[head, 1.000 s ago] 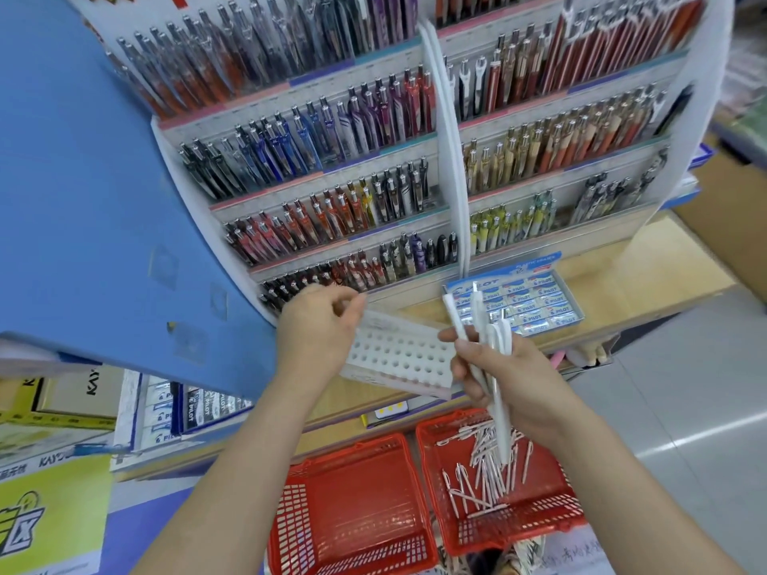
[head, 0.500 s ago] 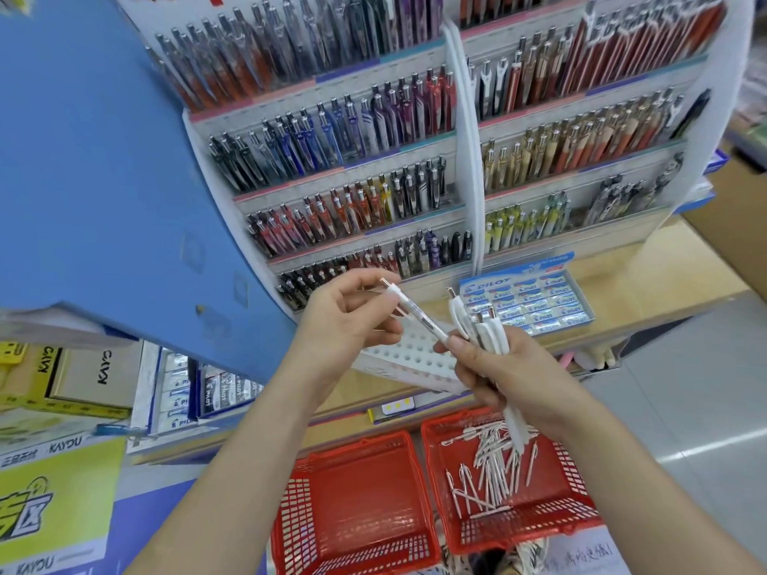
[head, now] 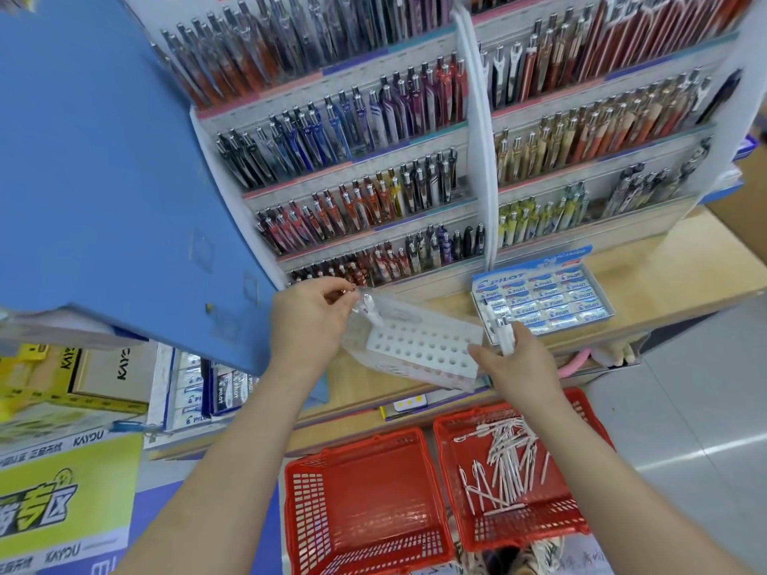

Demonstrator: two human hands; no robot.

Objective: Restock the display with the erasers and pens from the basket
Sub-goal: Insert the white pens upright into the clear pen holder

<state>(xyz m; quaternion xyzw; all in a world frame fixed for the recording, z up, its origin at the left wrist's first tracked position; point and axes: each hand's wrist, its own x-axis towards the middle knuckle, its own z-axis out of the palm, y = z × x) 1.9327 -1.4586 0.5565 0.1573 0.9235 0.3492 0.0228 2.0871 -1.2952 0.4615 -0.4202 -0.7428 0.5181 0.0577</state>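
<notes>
My left hand (head: 313, 321) pinches one white pen (head: 370, 311) and holds its tip at the left end of a white holder with rows of holes (head: 423, 346) that lies on the wooden shelf. A bundle of white pens (head: 500, 332) sticks up from my right hand (head: 519, 363), which is closed around it at the holder's right end. Below on the floor, the right red basket (head: 581, 529) holds several loose white pens (head: 504, 462). The left red basket (head: 361, 504) is empty. A blue box of Pilot erasers (head: 543, 298) sits on the shelf to the right.
Tiered racks of coloured pens (head: 373, 159) rise behind the shelf. A large blue panel (head: 103, 180) overhangs the left side. Boxes of stationery (head: 199, 388) and yellow signs (head: 62, 500) lie lower left. Grey floor (head: 685, 408) spreads to the right.
My left hand took one pen from the bundle and brought it down to the holder's left end. My right hand lowered slightly with the remaining pens.
</notes>
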